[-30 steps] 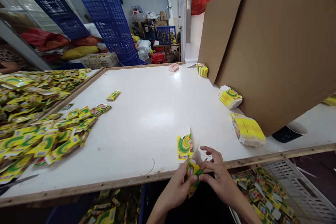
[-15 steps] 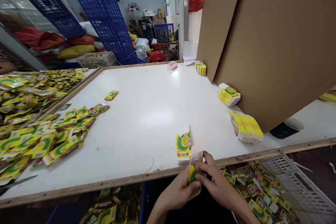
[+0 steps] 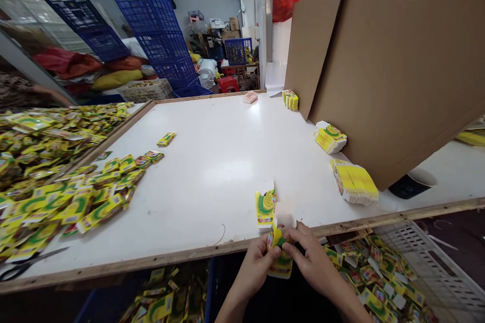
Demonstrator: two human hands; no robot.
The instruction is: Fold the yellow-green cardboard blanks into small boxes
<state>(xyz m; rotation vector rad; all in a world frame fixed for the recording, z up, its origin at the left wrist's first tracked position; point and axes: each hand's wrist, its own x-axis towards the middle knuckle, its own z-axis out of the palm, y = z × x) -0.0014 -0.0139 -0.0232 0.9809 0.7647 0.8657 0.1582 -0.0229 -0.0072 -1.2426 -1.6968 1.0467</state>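
Note:
A small yellow-and-green carton (image 3: 281, 266) is between my two hands at the table's front edge, its pale flap standing up. My left hand (image 3: 254, 265) grips its left side, thumb on the front. On the other side my right hand (image 3: 311, 257) has its thumb and fingers closed on the carton, the thumbtips close together. What lies inside the carton is hidden. Just beyond my hands, a few flat printed cartons (image 3: 265, 207) are piled on the white table (image 3: 212, 192).
Bundles of flat cartons (image 3: 354, 181) line the right side by a cardboard sheet (image 3: 394, 60) and a dark cup (image 3: 413, 184). Filled packets (image 3: 91, 202) and scissors (image 3: 32, 262) lie left. Crates of packets (image 3: 382, 267) stand below the edge. Another person's arm (image 3: 51, 93) shows far left.
The carton has turned so more of its printed front faces me, and my fingers have shifted on it. The view has swung slightly left, bringing the scissors' handles into sight.

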